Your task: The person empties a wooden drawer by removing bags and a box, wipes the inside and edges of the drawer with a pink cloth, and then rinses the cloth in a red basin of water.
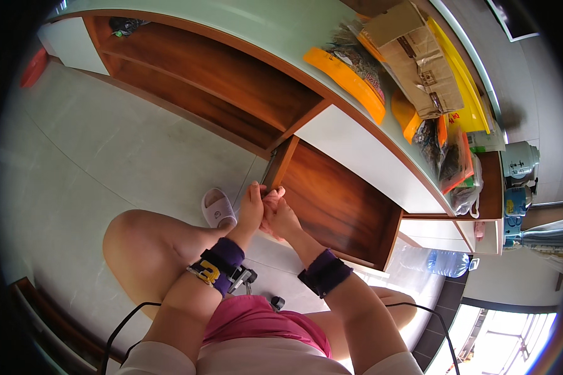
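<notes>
A pink cloth (273,200) is bunched between my hands at the front left corner of a pulled-out wooden drawer (338,201). My right hand (285,219) grips the cloth over the drawer's front edge. My left hand (251,206) is beside it at the outer side of the corner, its fingers close to the cloth; the fingertips are partly hidden, so whether it grips the cloth cannot be told. The drawer's wooden bottom shows, with nothing seen lying on it. Both wrists wear dark purple bands.
Open wooden shelves (206,79) adjoin the drawer on the left. On the glass-topped cabinet are a cardboard box (415,61), orange and yellow packages (352,79) and a plastic bag (467,197). A large water bottle (450,263) stands at right. A slipper (218,207) is below my left hand.
</notes>
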Demonstrator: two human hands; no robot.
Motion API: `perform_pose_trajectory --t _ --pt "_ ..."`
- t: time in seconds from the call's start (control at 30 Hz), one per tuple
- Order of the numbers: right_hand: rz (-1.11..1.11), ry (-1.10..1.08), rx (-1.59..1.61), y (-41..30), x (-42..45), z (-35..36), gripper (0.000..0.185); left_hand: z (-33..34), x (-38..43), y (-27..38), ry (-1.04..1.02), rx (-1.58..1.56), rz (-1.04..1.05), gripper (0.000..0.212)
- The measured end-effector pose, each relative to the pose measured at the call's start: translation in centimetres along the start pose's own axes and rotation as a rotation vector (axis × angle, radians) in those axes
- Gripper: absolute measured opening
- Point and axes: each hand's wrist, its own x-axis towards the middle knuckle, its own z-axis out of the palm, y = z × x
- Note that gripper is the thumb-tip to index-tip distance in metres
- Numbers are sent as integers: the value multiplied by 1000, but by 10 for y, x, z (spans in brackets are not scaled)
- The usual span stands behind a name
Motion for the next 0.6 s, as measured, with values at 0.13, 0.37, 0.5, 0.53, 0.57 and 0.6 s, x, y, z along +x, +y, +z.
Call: perform_pose_trajectory --t 0.13,0.37,0.5,0.53,0.57,0.6 --pt "-33 178 224 0 -10 -15 40 -9 1 13 -98 -202 -153 47" --pt "-245 131 1037 -55 -34 -32 45 -25 -12 60 -433 -509 -138 45" --pt "-305 108 1062 -60 -31 -31 50 -32 -7 68 -438 -611 -302 40" --pt "-339 99 1024 -55 -28 -28 49 -38 0 57 -491 -829 -367 40" --pt "-372 91 985 -50 -26 -26 49 -42 4 47 -504 -920 -405 40" --pt "-397 81 947 -46 -26 -24 48 -46 6 42 -513 -1011 -451 41"
